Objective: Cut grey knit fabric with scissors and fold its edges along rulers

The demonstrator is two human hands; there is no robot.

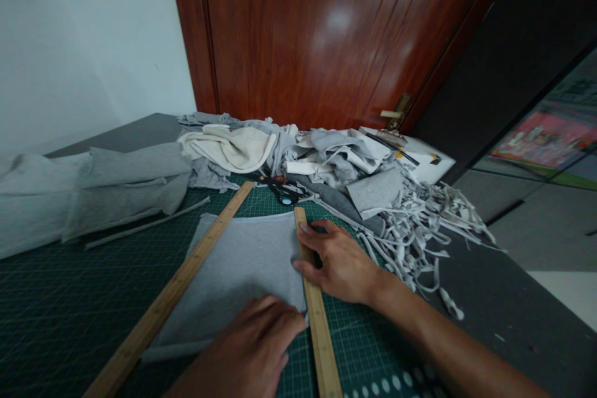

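Note:
A folded piece of light grey cloth [252,255] lies flat on a green cutting mat [177,323]. Along its right edge runs a wooden ruler [321,336]. My right hand [342,261] holds this ruler down, the thumb and bent fingertips resting on and across it. Closed in a pinch, my left hand [254,342] is at the cloth's lower right edge, close beside the same ruler. A pale bit shows at its fingertips, and the cloth's near right corner is hidden beneath it. A second wooden ruler [177,286] slants over the cloth's left side.
Black-handled scissors [285,196] lie beyond the cloth. Behind are heaped grey and cream fabric pieces [228,146], with a tangle of cloth strips [410,242] to the right. Stacked grey cloth [125,189] sits at left. A wooden door [303,37] stands past the table.

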